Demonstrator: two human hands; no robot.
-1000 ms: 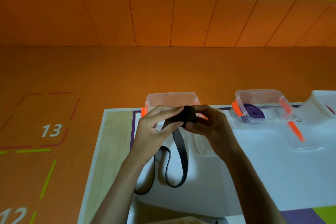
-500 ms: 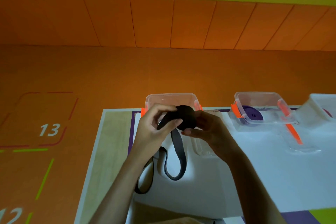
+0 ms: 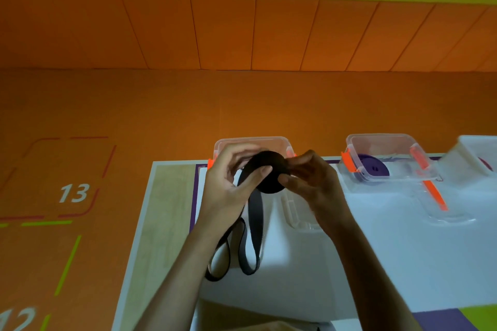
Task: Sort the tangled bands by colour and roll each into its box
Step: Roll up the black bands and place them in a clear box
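A black band [image 3: 269,174] is partly wound into a round roll, held up above the white table [image 3: 349,263]. My left hand [image 3: 228,191] grips the strap where it meets the roll, thumb across it. My right hand [image 3: 309,180] pinches the roll's right side. The loose tail [image 3: 254,236] hangs down and loops on the table. Just behind the roll stands a clear box with orange clips [image 3: 279,142], its inside mostly hidden by my hands. A second clear box [image 3: 382,142] to the right holds a rolled purple band [image 3: 373,168].
A clear lid [image 3: 298,217] lies under my right wrist and another lid with an orange clip [image 3: 441,207] lies right of it. A white box [image 3: 473,156] sits at the right edge. The table's left edge drops to an orange floor marked 13.
The roll has grown a little and turned its flat round face toward me. The hanging tail is shorter and its loops have shifted on the table. Both hands stay on the band.
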